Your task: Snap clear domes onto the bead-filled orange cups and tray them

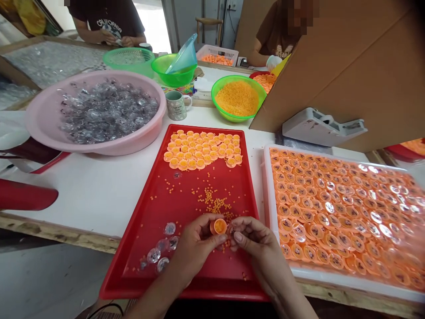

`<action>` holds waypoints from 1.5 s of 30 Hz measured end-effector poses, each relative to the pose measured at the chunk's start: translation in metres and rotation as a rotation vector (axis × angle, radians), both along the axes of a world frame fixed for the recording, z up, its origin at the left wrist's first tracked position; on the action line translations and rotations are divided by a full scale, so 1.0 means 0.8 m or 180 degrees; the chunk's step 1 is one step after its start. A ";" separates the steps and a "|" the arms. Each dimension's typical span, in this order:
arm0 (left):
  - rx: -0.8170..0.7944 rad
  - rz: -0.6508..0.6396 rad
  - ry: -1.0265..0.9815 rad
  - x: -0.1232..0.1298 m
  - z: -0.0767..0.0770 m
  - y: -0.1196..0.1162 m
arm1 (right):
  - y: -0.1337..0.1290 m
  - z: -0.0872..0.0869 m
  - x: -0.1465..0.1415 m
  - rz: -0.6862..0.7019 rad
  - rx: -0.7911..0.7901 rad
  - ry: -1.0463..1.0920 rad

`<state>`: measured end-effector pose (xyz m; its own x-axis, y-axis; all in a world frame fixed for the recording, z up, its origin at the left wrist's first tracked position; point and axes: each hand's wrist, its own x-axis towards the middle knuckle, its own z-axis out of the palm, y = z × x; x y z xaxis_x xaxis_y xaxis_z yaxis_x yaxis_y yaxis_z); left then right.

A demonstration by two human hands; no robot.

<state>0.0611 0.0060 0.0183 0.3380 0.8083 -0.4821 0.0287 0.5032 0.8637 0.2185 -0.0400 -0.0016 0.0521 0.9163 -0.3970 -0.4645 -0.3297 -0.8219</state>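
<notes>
Over the near part of a red tray (149,195), my left hand (194,246) pinches a small orange cup (219,226) with yellow-orange bits inside. Close beside it, my right hand (257,243) holds a small clear plastic cap (231,228) between thumb and fingers, partly hidden by them. Whether cap and cup touch I cannot tell. Several similar clear caps (153,255) lie on the tray left of my hands. Loose orange beads (212,201) are scattered beyond my fingers. Rows of filled orange cups (194,150) stand at the tray's far end.
A pink basin (40,113) of clear caps stands at left, near a mug (176,106). A green bowl (226,114) holds orange beads. To the right are a white tray (268,190) of capped orange cups, a tape dispenser (318,126) and cardboard (358,66). Two people sit opposite.
</notes>
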 end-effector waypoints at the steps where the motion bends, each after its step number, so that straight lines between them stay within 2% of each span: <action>1: 0.0061 0.0020 0.0058 0.002 -0.003 -0.001 | 0.000 0.001 -0.006 0.0006 -0.0014 0.0047; 6: 0.0250 0.0141 0.0113 0.004 -0.019 -0.007 | 0.000 -0.006 -0.016 -0.0064 0.0017 -0.0439; 9: 0.0371 0.0190 0.0170 0.001 -0.019 -0.005 | -0.003 -0.006 -0.010 0.0067 0.0102 -0.0800; 11: 0.0344 0.0343 0.0228 -0.004 -0.017 0.000 | -0.008 -0.004 -0.007 0.0465 0.0163 -0.1122; 15: 0.0205 0.0879 0.0233 -0.020 -0.013 0.015 | -0.020 -0.004 -0.011 0.1667 0.0399 -0.2074; 17: 0.0242 0.0959 0.0284 -0.026 -0.011 0.019 | -0.019 -0.008 -0.015 0.1962 0.0607 -0.2424; 19: 0.0304 0.0872 0.0302 -0.029 -0.009 0.018 | -0.011 -0.012 -0.015 0.1784 0.0750 -0.3061; 22: 0.0320 0.0663 0.0201 -0.028 -0.006 0.013 | 0.008 -0.019 -0.011 0.1397 0.0887 -0.4409; 24: 0.0272 0.0596 0.0112 -0.027 -0.006 0.009 | 0.017 -0.023 -0.008 0.1571 0.1017 -0.4923; 27: 0.0140 0.0545 0.0009 -0.028 -0.007 0.008 | 0.019 -0.030 -0.005 0.1850 0.1073 -0.4778; 31: 0.0053 0.0377 0.0049 -0.030 -0.011 0.009 | 0.017 -0.027 0.003 0.1570 0.1064 -0.3940; 35: 0.0217 0.0263 0.0332 -0.024 -0.012 0.007 | 0.029 0.008 0.000 0.1055 0.1198 -0.3479; 38: 0.0232 0.0182 0.0447 -0.017 -0.009 0.004 | 0.037 0.036 -0.013 0.1190 0.1420 -0.3240; 41: 0.0156 0.0145 0.0284 -0.015 -0.007 0.002 | 0.040 0.046 -0.018 0.1293 0.1556 -0.3200; 45: 0.0092 0.0288 0.0009 -0.020 -0.010 0.001 | 0.038 0.034 -0.001 0.0926 0.1406 -0.3573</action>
<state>0.0453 0.0065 0.0105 0.2616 0.8490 -0.4591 -0.0134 0.4788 0.8778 0.2175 -0.0095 0.0258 -0.0641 0.9946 0.0814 0.6117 0.1036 -0.7843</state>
